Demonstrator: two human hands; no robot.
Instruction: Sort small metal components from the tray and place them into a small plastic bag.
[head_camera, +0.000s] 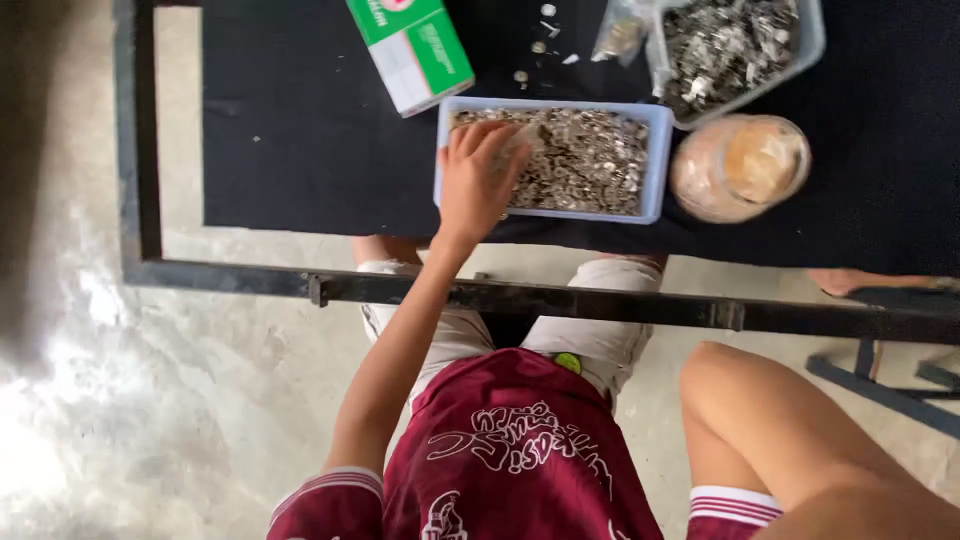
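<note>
**Left hand in the tray of metal bits**

The left hand (478, 180) lay spread, fingers loose and parted, on the heap of small metal pieces (585, 160) at the near-left corner of the pale blue tray (655, 160). Whether any pieces were pinched under the fingertips could not be told. The right hand was out of view — only the bent right arm (760, 430) showed, low and well to the right of the tray.

The pieces were tiny, dull silver and brownish, heaped in a rough, glinting layer that filled the shallow rectangular plastic tray. Just right of the tray stood a round, clear jar (740, 165) holding something tan. Beyond the tray, at its far-right corner, sat a second, greyish tray (805, 45) of similar scrap, with a small clear bag (622, 32) beside it. Left of the blue tray lay a green-and-white cardboard box (412, 50), tilted. A few loose bits (540, 45) were scattered behind the tray.

All rested on a matte black tabletop (300, 140) — set in a dark metal frame (600, 300). Below it was a mottled grey concrete floor (150, 400), worn and blotchy.
</note>
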